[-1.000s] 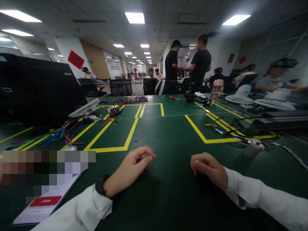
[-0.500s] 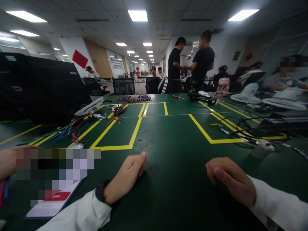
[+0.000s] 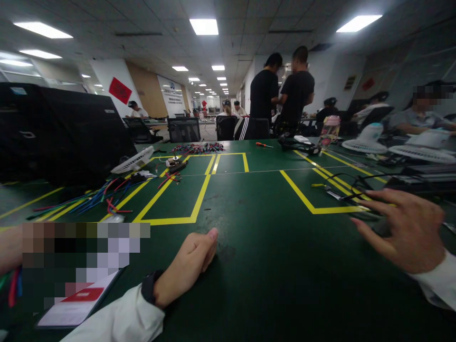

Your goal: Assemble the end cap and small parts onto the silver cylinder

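Note:
My left hand rests on its edge on the green table, fingers loosely curled, nothing in it; a dark watch sits on that wrist. My right hand is raised off the table at the right, fingers spread, holding nothing. It hovers beside a tangle of black cables and the corner of a yellow taped rectangle.
A white and red card lies at lower left. Coloured wires spread beside a black case. Another person's arm enters at far left. White fans, a screwdriver and standing people are farther back.
My right hand lifted from the table, moved right toward the cables and spread its fingers. My left hand uncurled slightly and stayed put. The view shifted a little left.

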`<state>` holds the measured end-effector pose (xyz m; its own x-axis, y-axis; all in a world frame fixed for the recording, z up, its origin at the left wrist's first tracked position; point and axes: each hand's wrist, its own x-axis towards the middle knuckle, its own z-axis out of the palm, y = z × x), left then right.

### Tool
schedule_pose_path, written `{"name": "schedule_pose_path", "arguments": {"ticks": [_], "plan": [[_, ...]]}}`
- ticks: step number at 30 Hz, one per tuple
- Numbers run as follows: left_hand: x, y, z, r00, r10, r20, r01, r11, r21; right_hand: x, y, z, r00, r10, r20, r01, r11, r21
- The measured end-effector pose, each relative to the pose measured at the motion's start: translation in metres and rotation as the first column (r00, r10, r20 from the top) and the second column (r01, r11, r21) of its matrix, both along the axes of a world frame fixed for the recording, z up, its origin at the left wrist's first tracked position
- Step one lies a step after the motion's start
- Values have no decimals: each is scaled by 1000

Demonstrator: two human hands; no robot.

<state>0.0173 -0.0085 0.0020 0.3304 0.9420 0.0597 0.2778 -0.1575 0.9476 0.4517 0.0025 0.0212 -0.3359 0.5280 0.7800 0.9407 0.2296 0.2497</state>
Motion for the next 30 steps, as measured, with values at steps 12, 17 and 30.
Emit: {"name": "schedule_pose_path", "arguments": {"ticks": [12, 17, 30], "plan": [[0, 0, 0, 998, 2, -55, 0, 999, 34, 92, -5, -40, 875, -445, -190, 257, 760, -597], [0, 0, 3, 996, 5, -91, -1, 999, 41, 67, -9, -24, 904, -336, -263, 159, 837, -523], [44, 5, 16, 998, 6, -68, 10, 972, 234, -177, 11, 0, 239, -25, -971, -942, 236, -238]]}}
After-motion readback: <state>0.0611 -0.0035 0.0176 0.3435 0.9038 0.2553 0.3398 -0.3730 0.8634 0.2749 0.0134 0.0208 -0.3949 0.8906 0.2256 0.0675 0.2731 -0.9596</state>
